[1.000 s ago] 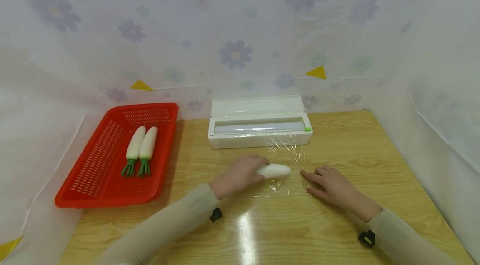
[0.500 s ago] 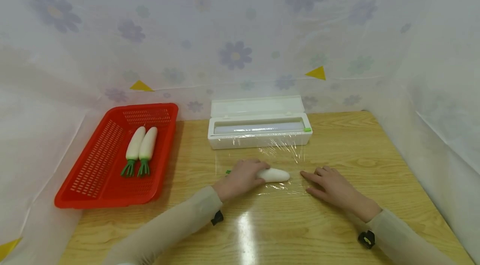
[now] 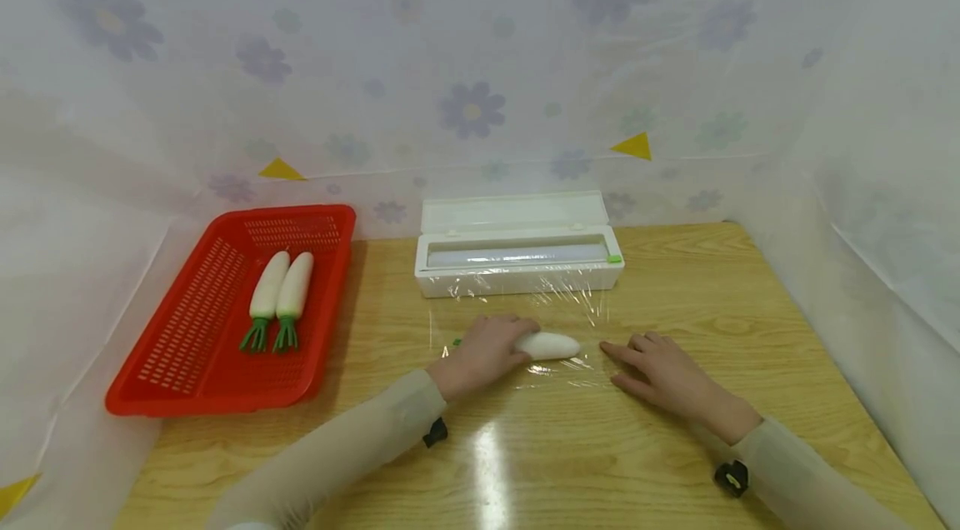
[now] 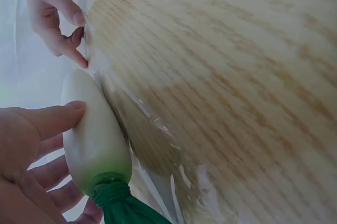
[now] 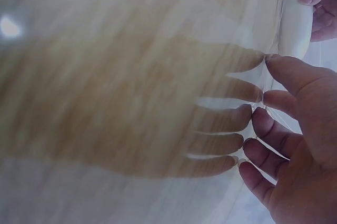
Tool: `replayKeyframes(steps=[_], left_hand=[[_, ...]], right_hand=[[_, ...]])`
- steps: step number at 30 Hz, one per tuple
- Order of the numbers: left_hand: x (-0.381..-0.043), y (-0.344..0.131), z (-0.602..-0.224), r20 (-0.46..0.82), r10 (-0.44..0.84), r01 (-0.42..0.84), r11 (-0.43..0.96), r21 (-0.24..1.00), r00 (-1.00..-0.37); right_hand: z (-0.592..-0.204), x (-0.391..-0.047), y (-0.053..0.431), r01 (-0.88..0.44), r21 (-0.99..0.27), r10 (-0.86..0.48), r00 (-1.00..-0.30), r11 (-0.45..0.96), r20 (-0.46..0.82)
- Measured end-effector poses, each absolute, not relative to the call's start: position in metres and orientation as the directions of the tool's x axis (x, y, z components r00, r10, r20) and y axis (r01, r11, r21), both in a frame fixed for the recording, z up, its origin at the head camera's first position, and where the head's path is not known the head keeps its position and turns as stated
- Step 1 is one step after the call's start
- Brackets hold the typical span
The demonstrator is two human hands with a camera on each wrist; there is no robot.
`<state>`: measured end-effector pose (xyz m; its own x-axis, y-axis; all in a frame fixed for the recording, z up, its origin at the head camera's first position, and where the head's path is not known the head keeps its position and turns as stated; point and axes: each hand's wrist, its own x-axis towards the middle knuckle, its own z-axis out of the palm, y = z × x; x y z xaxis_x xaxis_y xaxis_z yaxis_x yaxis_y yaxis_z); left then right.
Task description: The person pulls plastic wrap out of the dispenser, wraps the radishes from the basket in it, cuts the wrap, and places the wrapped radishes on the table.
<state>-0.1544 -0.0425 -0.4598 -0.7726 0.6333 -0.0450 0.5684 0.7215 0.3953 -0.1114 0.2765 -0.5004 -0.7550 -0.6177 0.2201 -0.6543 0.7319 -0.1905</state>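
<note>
Radish (image 3: 553,346), pinched in my left hand (image 3: 486,352), has edged slightly toward twelve o'clock, seemingly fine-tuning its place on the film (image 3: 558,310). My right hand (image 3: 663,372) rests spread at its three o'clock.

The desk (image 3: 600,447) had a glossy wood-grain surface. Over it, clear plastic film (image 3: 570,307) shone along its creases. The radish there (image 3: 553,346) looked smooth and matt. From the film, the basket (image 3: 210,402) at nine o'clock was glossy plastic, the box (image 3: 517,235) at twelve smooth plastic. The sleeves (image 3: 337,442) were matt cloth.
</note>
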Motion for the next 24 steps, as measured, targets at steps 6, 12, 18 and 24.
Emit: replayKeyframes(steps=[6,12,18,24], left_hand=[[-0.155,-0.046,-0.464,-0.021,0.638,0.576,0.709,0.408,-0.770],[-0.154,-0.048,-0.467,0.016,0.631,0.580,0.702,0.414,-0.775],[-0.152,-0.052,-0.467,0.026,0.601,0.551,0.714,0.432,-0.799],[-0.147,-0.058,-0.467,0.069,0.584,0.547,0.705,0.450,-0.809]], right_hand=[[-0.499,-0.111,0.276,-0.642,-0.202,-0.611,-0.767,0.740,0.198],[-0.494,-0.115,0.274,-0.611,-0.255,-0.586,-0.791,0.749,0.174],[-0.491,-0.118,0.267,-0.589,-0.317,-0.562,-0.807,0.744,0.180],[-0.490,-0.114,0.254,-0.756,-0.220,-0.705,-0.654,0.616,0.274]])
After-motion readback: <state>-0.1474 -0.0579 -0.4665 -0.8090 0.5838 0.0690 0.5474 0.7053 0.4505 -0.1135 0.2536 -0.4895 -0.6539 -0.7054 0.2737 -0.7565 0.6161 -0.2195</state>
